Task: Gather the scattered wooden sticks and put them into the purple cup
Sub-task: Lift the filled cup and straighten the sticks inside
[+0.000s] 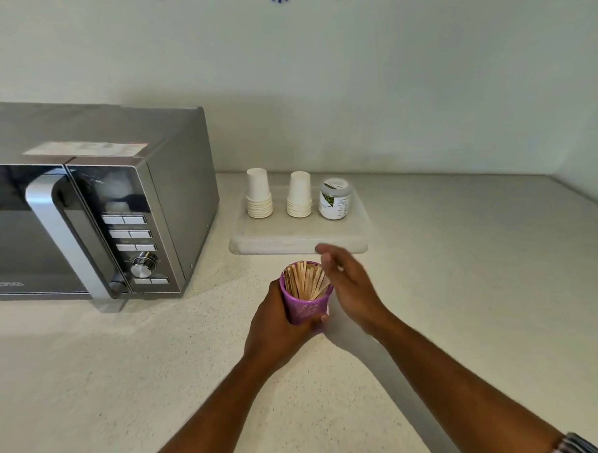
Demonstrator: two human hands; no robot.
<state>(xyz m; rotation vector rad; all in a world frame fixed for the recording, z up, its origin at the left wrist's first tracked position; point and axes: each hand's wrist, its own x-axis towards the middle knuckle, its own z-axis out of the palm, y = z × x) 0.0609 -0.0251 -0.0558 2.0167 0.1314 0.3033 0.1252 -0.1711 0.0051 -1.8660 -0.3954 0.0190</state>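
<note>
A purple mesh cup (304,310) stands at the middle of the speckled counter, and my left hand (278,325) is wrapped around it from the left. Several wooden sticks (305,281) stand upright inside it, poking above the rim. My right hand (348,285) hovers just right of the cup's rim, blurred, fingers apart and holding nothing. I see no loose sticks lying on the counter.
A silver microwave (95,214) fills the left. Behind the cup a white tray (298,243) carries two stacks of paper cups (259,193) (299,195) and a small jar (334,199). The wall runs along the back and right.
</note>
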